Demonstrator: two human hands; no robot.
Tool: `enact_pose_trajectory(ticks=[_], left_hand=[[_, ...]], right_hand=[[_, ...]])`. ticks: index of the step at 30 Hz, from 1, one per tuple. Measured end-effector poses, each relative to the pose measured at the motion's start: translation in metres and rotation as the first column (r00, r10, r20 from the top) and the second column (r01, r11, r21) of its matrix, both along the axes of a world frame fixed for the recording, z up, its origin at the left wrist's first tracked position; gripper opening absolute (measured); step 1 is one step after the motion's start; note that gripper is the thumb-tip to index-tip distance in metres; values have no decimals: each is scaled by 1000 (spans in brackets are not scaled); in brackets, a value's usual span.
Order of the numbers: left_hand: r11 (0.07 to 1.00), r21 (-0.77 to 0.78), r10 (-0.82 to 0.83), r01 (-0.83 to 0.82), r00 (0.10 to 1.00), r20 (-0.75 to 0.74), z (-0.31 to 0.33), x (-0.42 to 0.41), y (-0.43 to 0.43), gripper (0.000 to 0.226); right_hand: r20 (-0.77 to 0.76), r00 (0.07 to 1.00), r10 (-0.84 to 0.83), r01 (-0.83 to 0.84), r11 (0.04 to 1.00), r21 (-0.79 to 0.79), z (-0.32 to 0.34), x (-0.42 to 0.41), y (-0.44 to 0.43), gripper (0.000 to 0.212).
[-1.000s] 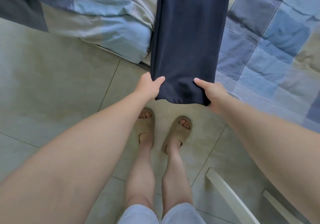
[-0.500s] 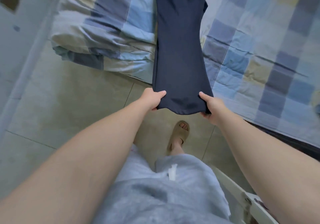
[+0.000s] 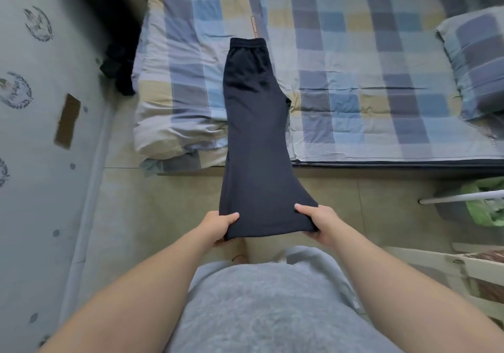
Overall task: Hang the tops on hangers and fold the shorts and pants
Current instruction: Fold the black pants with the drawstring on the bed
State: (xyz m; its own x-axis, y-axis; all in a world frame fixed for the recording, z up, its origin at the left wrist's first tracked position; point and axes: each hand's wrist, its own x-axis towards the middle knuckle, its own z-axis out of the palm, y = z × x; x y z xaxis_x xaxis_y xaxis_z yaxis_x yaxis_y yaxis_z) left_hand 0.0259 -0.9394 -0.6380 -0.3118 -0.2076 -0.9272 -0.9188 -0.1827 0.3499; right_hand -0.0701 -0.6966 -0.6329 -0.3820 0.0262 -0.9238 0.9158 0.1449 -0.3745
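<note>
Dark navy pants [image 3: 256, 134] are stretched out lengthwise, folded leg on leg. Their waistband lies on the checked bed [image 3: 354, 66], and the leg hems reach out over the floor toward me. My left hand [image 3: 218, 226] grips the left corner of the hems, thumb on top. My right hand [image 3: 317, 223] grips the right corner the same way. The pants hang taut between the bed and my hands.
A checked pillow [image 3: 477, 61] lies at the bed's right end. A dark garment [image 3: 120, 63] hangs by the wall at the bed's left corner. A green bag [image 3: 485, 205] and a white rod [image 3: 461, 197] stand at the right, white wooden furniture [image 3: 450, 271] below them.
The view has risen and pulled back, so the whole bed and the pants' waistband now show. My hands kept their grip on the hems and hold them farther from the bed.
</note>
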Motion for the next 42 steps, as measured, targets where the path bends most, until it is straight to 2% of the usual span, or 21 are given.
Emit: enact_pose_trajectory(ticks=[7,12,19,22,27,32,37,42], left_hand=[[1000,-4,2,-2,1000,-14,8,76,-15,34],[999,-2,36,-36,999,-27,3,125,-3,26],[987,108,111,-122,989,96,-1,187,24,32],[987,119,96,-107,991,92,6,186,24,32],[985,44,166,-165,986,-11,20,143,22,26],[968,65,247,-242,967,-68,22,87,12,22],[921,143,380,-363,918,-111,14,-9,-13,20],[880,213,449,-424,889,-88,2,-132,-52,21]], right_hand=[[0,996,92,-92,994,-59,-1,81,-3,36],[-6,989,147,-147,987,-60,-5,136,14,36],[52,983,173,-169,983,-70,-1,200,41,31],[49,982,184,-180,981,-78,7,202,46,29],[-11,990,143,-144,987,-73,16,166,40,27],[0,1000,-1,1,995,-96,21,106,25,29],[-17,994,-106,103,987,-126,22,4,-6,9],[-12,984,-179,176,977,-118,16,-119,-46,12]])
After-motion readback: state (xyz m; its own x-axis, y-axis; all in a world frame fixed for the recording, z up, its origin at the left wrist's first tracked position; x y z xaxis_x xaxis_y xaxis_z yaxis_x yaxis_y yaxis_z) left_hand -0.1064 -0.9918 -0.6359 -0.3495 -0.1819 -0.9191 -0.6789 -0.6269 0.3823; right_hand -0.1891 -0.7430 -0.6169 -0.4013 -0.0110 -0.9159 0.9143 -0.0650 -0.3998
